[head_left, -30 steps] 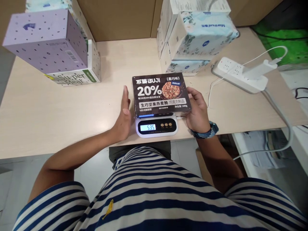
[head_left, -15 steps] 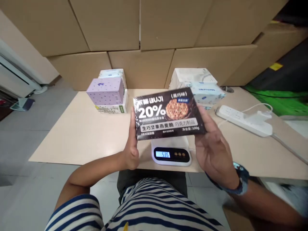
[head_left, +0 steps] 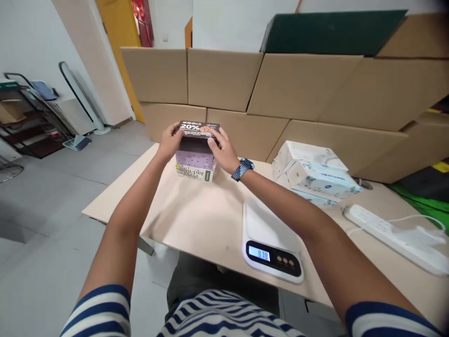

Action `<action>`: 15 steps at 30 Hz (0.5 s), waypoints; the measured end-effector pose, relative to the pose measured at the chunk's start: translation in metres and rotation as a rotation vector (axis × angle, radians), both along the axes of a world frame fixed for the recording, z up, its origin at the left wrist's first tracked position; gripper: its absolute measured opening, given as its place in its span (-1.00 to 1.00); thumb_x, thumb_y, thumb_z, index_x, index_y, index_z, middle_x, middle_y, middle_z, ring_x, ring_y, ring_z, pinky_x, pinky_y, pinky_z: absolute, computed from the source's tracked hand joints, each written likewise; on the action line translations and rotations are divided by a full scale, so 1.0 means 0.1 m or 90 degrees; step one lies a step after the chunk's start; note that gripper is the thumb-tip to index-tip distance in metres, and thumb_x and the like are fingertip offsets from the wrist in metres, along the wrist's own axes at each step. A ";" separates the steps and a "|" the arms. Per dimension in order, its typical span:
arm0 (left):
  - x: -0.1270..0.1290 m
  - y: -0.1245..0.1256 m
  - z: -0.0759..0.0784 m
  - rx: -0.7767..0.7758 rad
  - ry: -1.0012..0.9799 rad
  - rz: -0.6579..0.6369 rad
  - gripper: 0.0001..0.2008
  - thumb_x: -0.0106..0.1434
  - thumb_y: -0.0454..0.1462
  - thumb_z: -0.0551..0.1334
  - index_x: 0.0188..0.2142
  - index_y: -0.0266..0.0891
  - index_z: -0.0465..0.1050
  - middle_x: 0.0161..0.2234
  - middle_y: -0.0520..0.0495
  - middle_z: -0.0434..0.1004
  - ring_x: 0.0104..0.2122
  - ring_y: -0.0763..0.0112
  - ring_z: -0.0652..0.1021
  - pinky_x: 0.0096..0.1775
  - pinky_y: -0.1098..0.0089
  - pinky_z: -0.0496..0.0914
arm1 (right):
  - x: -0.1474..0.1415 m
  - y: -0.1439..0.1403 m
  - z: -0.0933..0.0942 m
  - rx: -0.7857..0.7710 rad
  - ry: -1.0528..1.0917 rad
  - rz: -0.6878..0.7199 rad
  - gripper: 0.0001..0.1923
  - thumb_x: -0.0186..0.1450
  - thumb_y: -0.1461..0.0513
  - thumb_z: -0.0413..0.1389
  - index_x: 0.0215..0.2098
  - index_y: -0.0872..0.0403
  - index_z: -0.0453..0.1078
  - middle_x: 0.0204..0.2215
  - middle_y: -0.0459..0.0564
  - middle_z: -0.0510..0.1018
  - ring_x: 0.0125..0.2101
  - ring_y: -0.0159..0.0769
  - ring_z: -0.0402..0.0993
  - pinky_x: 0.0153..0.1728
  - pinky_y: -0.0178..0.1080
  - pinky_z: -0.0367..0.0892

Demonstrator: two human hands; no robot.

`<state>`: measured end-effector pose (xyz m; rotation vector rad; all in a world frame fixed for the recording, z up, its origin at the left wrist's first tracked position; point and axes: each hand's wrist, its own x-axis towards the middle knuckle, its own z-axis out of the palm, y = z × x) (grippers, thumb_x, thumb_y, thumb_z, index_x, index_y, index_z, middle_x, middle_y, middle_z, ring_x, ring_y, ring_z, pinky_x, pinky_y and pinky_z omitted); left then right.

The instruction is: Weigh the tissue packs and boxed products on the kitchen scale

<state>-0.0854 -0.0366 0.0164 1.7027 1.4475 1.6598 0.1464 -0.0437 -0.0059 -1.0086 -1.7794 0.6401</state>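
Observation:
Between my two hands is a dark snack box (head_left: 199,144) with "20%" and a round cookie picture on its top. My left hand (head_left: 170,139) grips its left end, and my right hand (head_left: 224,150) grips its right end. The dark box is over a purple dotted box (head_left: 195,159), which sits on a white "Super Meal" box (head_left: 194,173). Whether the dark box rests on the purple one or hovers just above it, I cannot tell. A white digital scale (head_left: 271,234) with a lit display lies at the front of the table, below my right forearm.
White and pale-blue tissue packs (head_left: 315,175) are stacked on the right of the table (head_left: 196,220). A white power strip (head_left: 396,238) with a plugged-in charger lies at the right. Cardboard boxes (head_left: 224,84) form a wall behind the table.
Both hands have carried the dark box from above the scale forward and left to the purple box stack. The camera has turned left, and the scale's display reading has changed.

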 end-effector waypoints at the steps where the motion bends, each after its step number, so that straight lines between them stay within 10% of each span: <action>1: -0.01 0.00 -0.02 -0.019 -0.013 0.003 -0.57 0.33 -0.20 0.28 0.15 -0.26 0.62 0.20 -0.23 0.72 0.23 0.05 0.66 0.40 0.01 0.47 | -0.01 0.01 -0.04 0.011 -0.018 -0.008 0.14 0.24 -0.60 -0.08 0.42 -0.07 0.46 0.63 0.17 0.15 0.64 0.12 0.01 0.63 0.26 -0.03; 9: -0.07 0.16 -0.07 -0.070 -0.078 -0.005 -0.48 0.36 -0.09 0.28 0.26 -0.19 0.55 0.34 -0.16 0.62 0.38 0.06 0.57 0.46 0.05 0.42 | 0.00 -0.04 0.05 0.098 -0.172 -0.074 -0.41 0.56 -0.08 0.00 0.40 -0.02 0.47 0.49 0.24 0.31 0.52 0.02 0.25 0.56 0.17 0.23; 15: -0.17 0.30 -0.07 -0.113 -0.034 0.004 -0.38 0.47 -0.03 0.08 0.35 -0.38 0.42 0.33 0.00 0.63 0.40 0.24 0.51 0.52 0.11 0.26 | -0.03 -0.19 0.24 0.115 -0.286 -0.104 -0.46 0.55 0.08 0.00 0.39 0.06 0.47 0.38 0.32 0.42 0.33 0.20 0.44 0.36 0.26 0.43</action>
